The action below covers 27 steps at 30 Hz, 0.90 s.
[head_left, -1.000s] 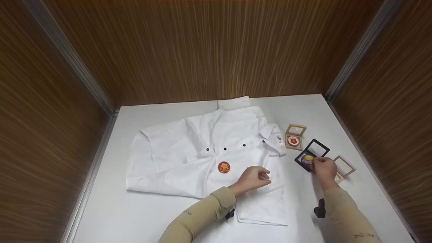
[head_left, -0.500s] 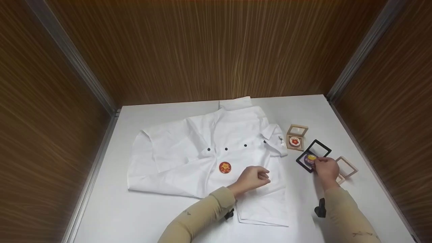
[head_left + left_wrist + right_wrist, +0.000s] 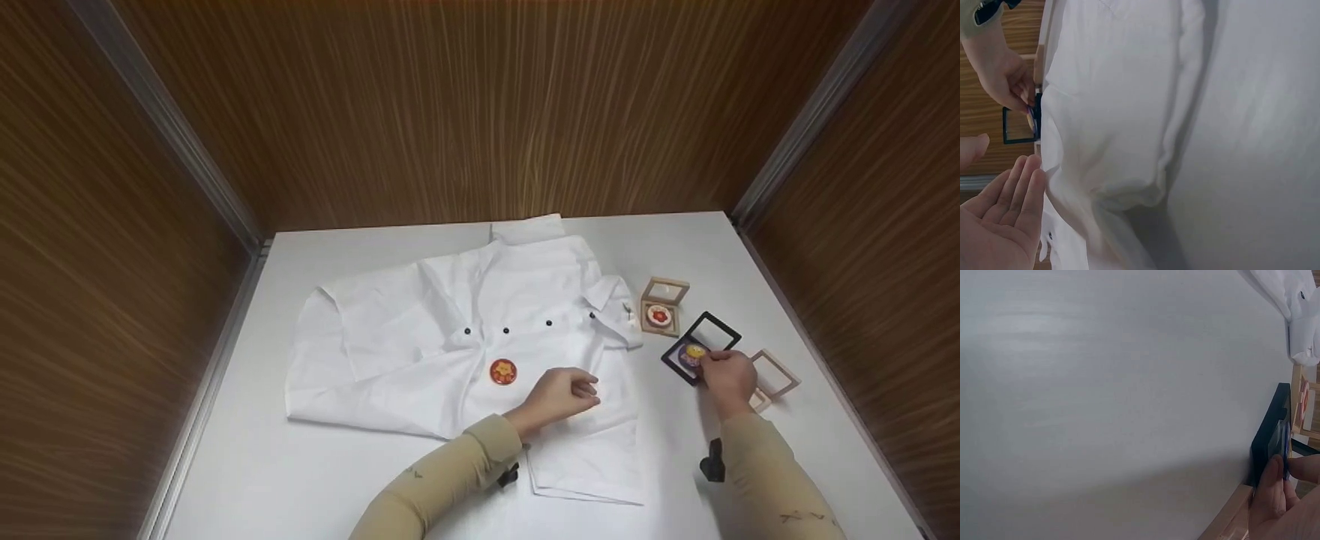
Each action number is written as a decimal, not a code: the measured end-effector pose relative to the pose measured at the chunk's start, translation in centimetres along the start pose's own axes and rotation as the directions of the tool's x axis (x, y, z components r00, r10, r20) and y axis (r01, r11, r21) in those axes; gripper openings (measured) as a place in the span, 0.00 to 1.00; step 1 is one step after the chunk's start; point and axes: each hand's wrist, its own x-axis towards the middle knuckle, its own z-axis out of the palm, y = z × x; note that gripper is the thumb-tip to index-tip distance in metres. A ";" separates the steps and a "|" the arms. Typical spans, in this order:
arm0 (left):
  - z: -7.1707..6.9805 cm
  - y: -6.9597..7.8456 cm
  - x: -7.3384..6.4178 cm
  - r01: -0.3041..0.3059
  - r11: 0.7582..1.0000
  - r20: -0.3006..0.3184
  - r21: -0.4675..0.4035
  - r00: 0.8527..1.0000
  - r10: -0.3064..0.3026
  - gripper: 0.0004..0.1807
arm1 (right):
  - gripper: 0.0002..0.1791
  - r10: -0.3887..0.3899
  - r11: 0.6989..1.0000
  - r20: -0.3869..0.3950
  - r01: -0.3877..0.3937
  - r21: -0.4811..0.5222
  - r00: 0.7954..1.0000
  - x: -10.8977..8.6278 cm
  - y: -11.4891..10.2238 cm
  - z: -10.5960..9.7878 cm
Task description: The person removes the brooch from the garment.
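Note:
My right hand point(image 3: 729, 379) pinches a round purple badge with a yellow figure point(image 3: 691, 355) between thumb and fingers. The badge is over the base of an opened black case point(image 3: 723, 324); in the right wrist view the badge point(image 3: 1285, 444) stands edge-on beside the case point(image 3: 1266, 427). My left hand point(image 3: 559, 396) hovers over the lower part of a white shirt point(image 3: 525, 281), holding nothing. In the left wrist view, the fingers of the left hand point(image 3: 1008, 225) are loosely extended. A red round badge with a yellow flower point(image 3: 503, 371) lies on the shirt, below its row of dark buttons.
A small opened wooden case point(image 3: 666, 291) holds a white badge with a red flower point(image 3: 659, 316), just right of the shirt's sleeve. Another opened wooden case point(image 3: 780, 375) lies partly behind the right hand. Wood-grain panels point(image 3: 480, 112) wall the white table point(image 3: 360, 480) at back and sides.
The purple badge has shifted slightly toward the right fingers and shows tilted over the case. The head view has drifted a little; the left hand stays in place.

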 end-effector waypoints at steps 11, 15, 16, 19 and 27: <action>-0.3 0.2 -0.1 0.008 1.000 -0.002 -0.026 1.000 -0.008 0.17 | 0.19 -0.001 0.999 -0.024 0.000 -0.040 1.000 -0.3 0.4 0.1; -0.5 0.1 -0.3 0.014 0.999 -0.003 -0.030 1.000 -0.014 0.18 | 0.19 0.004 0.999 -0.035 -0.005 -0.034 0.999 -0.3 0.4 0.1; -0.6 0.1 -0.3 0.018 0.999 -0.005 -0.036 1.000 -0.018 0.18 | 0.18 0.007 0.999 -0.033 -0.008 -0.031 0.999 -0.3 0.4 0.1; -0.7 0.0 -0.4 0.024 0.999 -0.012 -0.044 1.000 -0.024 0.18 | 0.19 0.008 1.000 -0.036 -0.009 -0.028 0.999 -0.3 0.2 0.0; -1.0 -0.2 -0.6 0.034 0.998 -0.032 -0.050 0.999 -0.036 0.18 | 0.23 0.007 1.000 -0.041 -0.008 -0.028 0.999 -0.3 -0.4 0.2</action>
